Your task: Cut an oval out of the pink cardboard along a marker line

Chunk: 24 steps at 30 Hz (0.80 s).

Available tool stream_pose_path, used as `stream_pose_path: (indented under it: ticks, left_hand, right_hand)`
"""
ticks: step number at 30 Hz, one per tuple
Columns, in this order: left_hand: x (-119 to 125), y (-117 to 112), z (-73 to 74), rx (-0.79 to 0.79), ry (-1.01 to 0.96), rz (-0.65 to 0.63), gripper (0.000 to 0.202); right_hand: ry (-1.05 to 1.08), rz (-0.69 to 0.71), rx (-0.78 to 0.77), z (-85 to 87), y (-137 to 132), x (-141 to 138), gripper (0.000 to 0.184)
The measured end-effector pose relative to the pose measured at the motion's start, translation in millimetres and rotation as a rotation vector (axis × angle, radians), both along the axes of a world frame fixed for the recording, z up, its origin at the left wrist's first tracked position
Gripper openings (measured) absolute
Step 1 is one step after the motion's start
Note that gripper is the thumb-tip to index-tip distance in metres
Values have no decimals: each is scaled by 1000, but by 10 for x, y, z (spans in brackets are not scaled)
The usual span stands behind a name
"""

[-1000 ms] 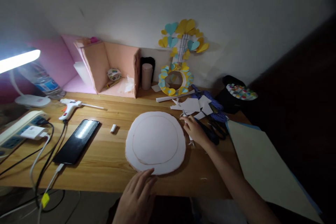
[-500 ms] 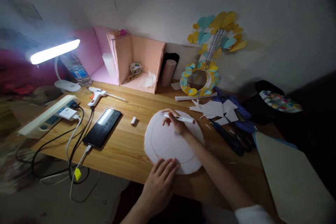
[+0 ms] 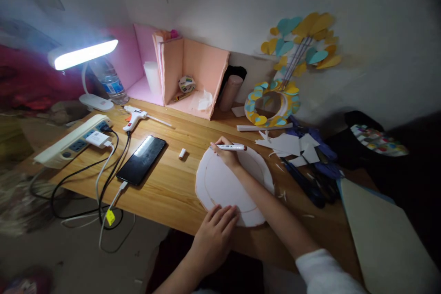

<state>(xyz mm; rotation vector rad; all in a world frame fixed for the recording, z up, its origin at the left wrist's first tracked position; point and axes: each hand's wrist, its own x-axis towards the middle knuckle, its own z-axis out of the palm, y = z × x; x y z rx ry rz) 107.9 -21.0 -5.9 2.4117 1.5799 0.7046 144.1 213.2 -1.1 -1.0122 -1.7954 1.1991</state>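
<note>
This looks like a craft corner at home, maybe in a bedroom. A wooden desk [image 3: 172, 193] holds a glue gun [image 3: 135, 118], paper scraps [image 3: 289, 143] and a phone [image 3: 141, 160]. A lamp [image 3: 82, 53] shines. Paper hearts [image 3: 299, 36] lean on the wall [image 3: 220, 4].

The wooden counter [image 3: 172, 190] bears a white disc [image 3: 223, 186] near its front edge. Left of the disc lie a cap [image 3: 182, 153], a phone [image 3: 141, 160], a glue gun [image 3: 135, 117] and a power strip [image 3: 70, 140]; right of it, paper scraps [image 3: 292, 144]; behind it, a pink box [image 3: 201, 64].
</note>
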Motion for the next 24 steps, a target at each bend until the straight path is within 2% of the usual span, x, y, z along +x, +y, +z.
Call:
stream_pose_path:
  ticks: [8,24]
  left_hand:
    - [5,-14,-48,-9,-35,7,48]
    - [13,-7,-7,-36,-65,17,43]
  right_hand:
    - [-79,46,77,-6,-40,11,29]
    - [-118,295,89,107,-245,69,21]
